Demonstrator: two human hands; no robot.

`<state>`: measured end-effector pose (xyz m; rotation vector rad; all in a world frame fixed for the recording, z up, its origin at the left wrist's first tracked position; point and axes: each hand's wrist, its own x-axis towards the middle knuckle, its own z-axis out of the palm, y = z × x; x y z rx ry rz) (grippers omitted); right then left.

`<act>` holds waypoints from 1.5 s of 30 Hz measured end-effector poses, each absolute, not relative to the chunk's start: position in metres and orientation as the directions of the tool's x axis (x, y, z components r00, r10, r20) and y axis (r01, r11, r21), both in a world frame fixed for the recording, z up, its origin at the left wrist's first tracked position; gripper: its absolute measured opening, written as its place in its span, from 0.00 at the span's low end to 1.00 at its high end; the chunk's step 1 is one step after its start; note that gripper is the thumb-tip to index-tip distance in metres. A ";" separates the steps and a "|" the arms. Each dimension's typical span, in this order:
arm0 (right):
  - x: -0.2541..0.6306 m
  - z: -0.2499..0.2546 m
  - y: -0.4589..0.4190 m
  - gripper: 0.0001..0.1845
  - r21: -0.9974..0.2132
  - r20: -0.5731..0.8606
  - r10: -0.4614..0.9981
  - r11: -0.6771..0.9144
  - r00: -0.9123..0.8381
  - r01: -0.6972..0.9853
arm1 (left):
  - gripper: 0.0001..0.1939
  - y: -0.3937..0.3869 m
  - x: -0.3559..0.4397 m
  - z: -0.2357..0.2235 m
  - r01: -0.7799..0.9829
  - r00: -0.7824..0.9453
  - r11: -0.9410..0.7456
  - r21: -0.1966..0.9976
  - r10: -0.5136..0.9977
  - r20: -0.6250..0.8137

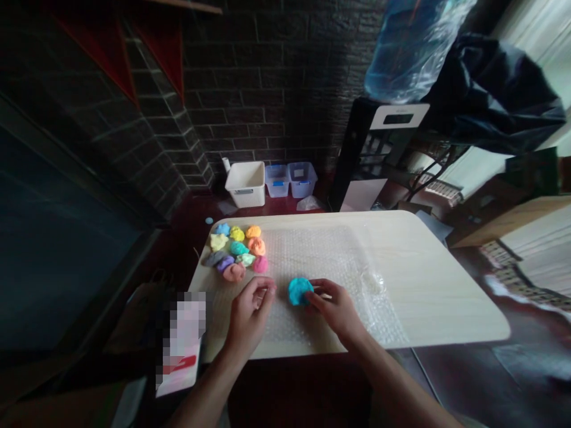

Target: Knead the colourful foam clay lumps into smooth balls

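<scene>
A flat, roundish disc of bright blue modelling clay (298, 292) is pinched at its right edge by my right hand (332, 306), above the bubble wrap (307, 249). Left of the disc and apart from it is my left hand (252, 306), its thumb and fingertips drawn together. Whether anything small sits between those fingertips I cannot make out. Behind my left hand lies a cluster of clay lumps in several colours, among them a pink-brown lump (234, 272), a magenta lump (260, 264), a teal lump (238, 248) and an orange lump (256, 245).
The bubble wrap covers the middle of a pale wooden table (428, 273) with rounded corners. Beyond the far edge, a white basket (245, 184) and two clear bins stand on the floor by a brick wall. A water dispenser (375, 148) stands at the back right.
</scene>
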<state>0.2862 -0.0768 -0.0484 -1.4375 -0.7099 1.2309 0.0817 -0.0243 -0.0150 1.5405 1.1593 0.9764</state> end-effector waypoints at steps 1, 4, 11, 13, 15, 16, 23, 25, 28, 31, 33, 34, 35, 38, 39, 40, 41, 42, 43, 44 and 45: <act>0.287 -0.049 -0.078 0.26 -0.949 -0.304 0.910 -0.262 0.283 -0.177 | 0.09 -0.025 0.080 -0.017 0.267 0.265 -0.142 0.953 0.962 0.069; 0.288 -0.052 -0.085 0.28 -0.951 -0.297 0.923 -0.265 0.243 -0.156 | 0.06 -0.028 0.076 -0.021 0.381 0.353 -0.267 0.885 0.927 0.127; 0.293 -0.048 -0.093 0.29 -0.961 -0.270 0.937 -0.276 0.223 -0.005 | 0.06 -0.024 0.077 -0.029 0.476 0.457 -0.410 0.778 0.871 0.180; 0.296 -0.043 -0.094 0.25 -0.948 -0.223 0.944 -0.268 0.244 0.170 | 0.06 -0.022 0.078 -0.030 0.471 0.461 -0.416 0.778 0.868 0.186; 0.299 -0.038 -0.095 0.22 -0.907 -0.134 0.954 -0.227 0.267 0.355 | 0.05 -0.020 0.078 -0.029 0.466 0.449 -0.413 0.782 0.872 0.194; 0.301 -0.036 -0.096 0.21 -0.883 -0.085 0.958 -0.200 0.275 0.424 | 0.05 -0.019 0.079 -0.029 0.464 0.438 -0.410 0.785 0.877 0.199; 0.313 -0.036 -0.094 0.21 -0.861 0.016 0.958 -0.132 0.286 0.491 | 0.05 -0.015 0.080 -0.026 0.487 0.379 -0.422 0.765 0.891 0.250; 0.314 -0.039 -0.093 0.21 -0.866 0.023 0.958 -0.124 0.286 0.485 | 0.05 -0.015 0.080 -0.025 0.479 0.371 -0.427 0.767 0.890 0.264; 0.314 -0.044 -0.093 0.21 -0.877 0.027 0.959 -0.113 0.283 0.468 | 0.05 -0.014 0.081 -0.024 0.458 0.363 -0.435 0.775 0.888 0.284; 0.313 -0.046 -0.092 0.20 -0.883 0.041 0.960 -0.095 0.276 0.459 | 0.06 -0.012 0.082 -0.023 0.443 0.347 -0.449 0.776 0.884 0.314; 0.312 -0.046 -0.092 0.20 -0.885 0.046 0.960 -0.089 0.275 0.458 | 0.07 -0.011 0.081 -0.022 0.433 0.333 -0.458 0.776 0.881 0.335; 0.311 -0.046 -0.091 0.20 -0.885 0.044 0.960 -0.091 0.276 0.457 | 0.07 -0.010 0.080 -0.021 0.429 0.329 -0.459 0.778 0.881 0.339; 0.311 -0.046 -0.091 0.21 -0.884 0.043 0.959 -0.094 0.279 0.458 | 0.08 -0.009 0.079 -0.021 0.426 0.326 -0.458 0.780 0.882 0.340; 0.308 -0.046 -0.090 0.21 -0.883 0.044 0.957 -0.098 0.287 0.460 | 0.08 -0.008 0.075 -0.023 0.425 0.331 -0.447 0.787 0.886 0.324; 0.307 -0.046 -0.089 0.22 -0.885 0.044 0.957 -0.096 0.287 0.456 | 0.08 -0.008 0.073 -0.024 0.426 0.333 -0.443 0.789 0.888 0.318; 0.306 -0.047 -0.089 0.22 -0.888 0.043 0.957 -0.095 0.286 0.451 | 0.08 -0.007 0.073 -0.025 0.427 0.333 -0.439 0.790 0.889 0.314; 0.305 -0.047 -0.088 0.22 -0.891 0.042 0.958 -0.093 0.284 0.444 | 0.08 -0.007 0.072 -0.027 0.428 0.331 -0.435 0.792 0.891 0.311; 0.305 -0.047 -0.088 0.22 -0.894 0.039 0.959 -0.093 0.282 0.438 | 0.08 -0.007 0.072 -0.027 0.428 0.330 -0.432 0.794 0.892 0.307; 0.304 -0.047 -0.088 0.22 -0.896 0.037 0.959 -0.092 0.280 0.435 | 0.09 -0.008 0.073 -0.028 0.428 0.331 -0.429 0.796 0.894 0.304; 0.304 -0.047 -0.088 0.23 -0.897 0.037 0.960 -0.091 0.279 0.433 | 0.09 -0.008 0.074 -0.029 0.426 0.333 -0.426 0.798 0.894 0.300; 0.304 -0.046 -0.088 0.23 -0.896 0.039 0.960 -0.089 0.278 0.434 | 0.09 -0.009 0.074 -0.029 0.424 0.337 -0.424 0.800 0.894 0.295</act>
